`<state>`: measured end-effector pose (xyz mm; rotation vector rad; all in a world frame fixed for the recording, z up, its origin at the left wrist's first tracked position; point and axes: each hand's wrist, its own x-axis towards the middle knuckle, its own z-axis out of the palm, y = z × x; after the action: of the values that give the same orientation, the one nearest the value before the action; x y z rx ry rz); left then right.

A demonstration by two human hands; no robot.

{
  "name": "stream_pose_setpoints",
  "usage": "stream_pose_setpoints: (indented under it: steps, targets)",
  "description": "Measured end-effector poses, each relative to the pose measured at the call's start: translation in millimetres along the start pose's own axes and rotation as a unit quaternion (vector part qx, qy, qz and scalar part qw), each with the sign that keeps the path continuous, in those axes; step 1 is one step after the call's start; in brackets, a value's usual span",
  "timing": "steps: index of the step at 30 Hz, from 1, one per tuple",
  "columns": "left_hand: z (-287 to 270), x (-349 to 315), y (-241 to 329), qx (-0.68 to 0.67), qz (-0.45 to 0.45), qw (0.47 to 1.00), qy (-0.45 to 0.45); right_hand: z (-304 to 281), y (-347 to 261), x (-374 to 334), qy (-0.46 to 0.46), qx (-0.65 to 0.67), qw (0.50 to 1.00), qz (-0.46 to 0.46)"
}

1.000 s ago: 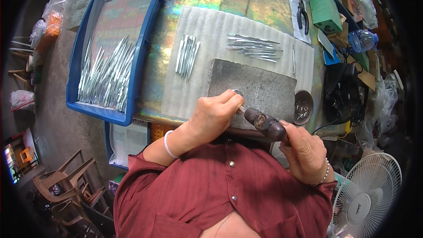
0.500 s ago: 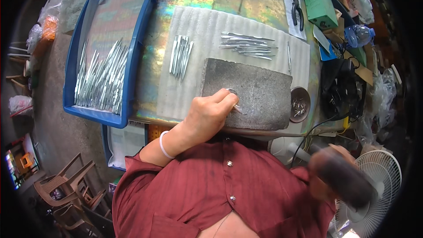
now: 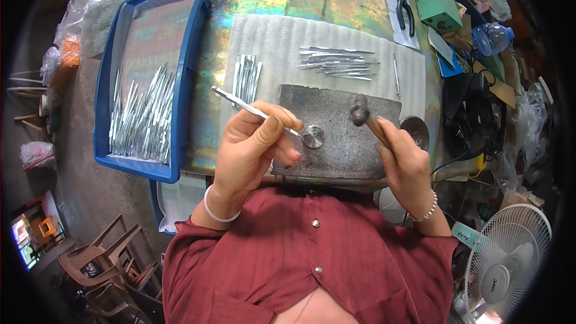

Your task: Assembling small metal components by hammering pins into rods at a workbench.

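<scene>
Between the thumb and fingers of my left hand (image 3: 249,141) is a slim silver metal tool (image 3: 239,102) with a flat shank, tilted up to the left. My right hand (image 3: 407,159) grips the wooden handle of a hammer (image 3: 360,111), whose dark rounded head hangs over the block. A rough grey block (image 3: 342,159) lies at the table's near edge. On it sits a small shiny round metal piece (image 3: 313,137), just beside my left fingertips. Similar slim tools lie beyond the block, one bunch (image 3: 246,78) at left and another pile (image 3: 337,63) at right.
White foam sheet (image 3: 270,33) lies under the block. A blue tray (image 3: 193,78) of slim tools stands left. A bowl (image 3: 425,125) sits right of the block. Farther right are pliers (image 3: 405,13), a green box (image 3: 437,3), a plastic bottle (image 3: 493,39) and a fan (image 3: 510,258).
My left hand has lifted off the block and turned, bringing the slim tool up into view. The hammer has swung from low at the right to above the block.
</scene>
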<state>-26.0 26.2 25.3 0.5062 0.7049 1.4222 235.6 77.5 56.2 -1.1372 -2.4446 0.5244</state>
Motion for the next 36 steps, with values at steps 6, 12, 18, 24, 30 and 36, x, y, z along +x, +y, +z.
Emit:
stream_pose_setpoints:
  steps: [6,12,18,24,30,36]
  targets:
    - [-3,8,-4,-0.077,-0.048,0.996,-0.016,32,16,-9,-0.006,-0.095,0.995,0.033]
    - [11,5,-2,0.103,-0.001,0.994,0.022,11,61,22,0.001,-0.002,0.994,0.107]
    - [14,-7,5,0.189,-0.005,0.982,0.003,38,169,74,0.024,-0.137,0.973,0.183]
    - [13,-11,8,0.285,0.070,0.956,0.024,36,178,91,-0.032,-0.179,0.964,0.196]
    - [17,-10,11,0.283,0.019,0.959,-0.021,-14,132,75,0.065,-0.030,0.982,0.178]
    - [18,-2,-1,0.296,0.029,0.954,-0.037,-40,19,46,-0.046,0.316,0.941,0.108]
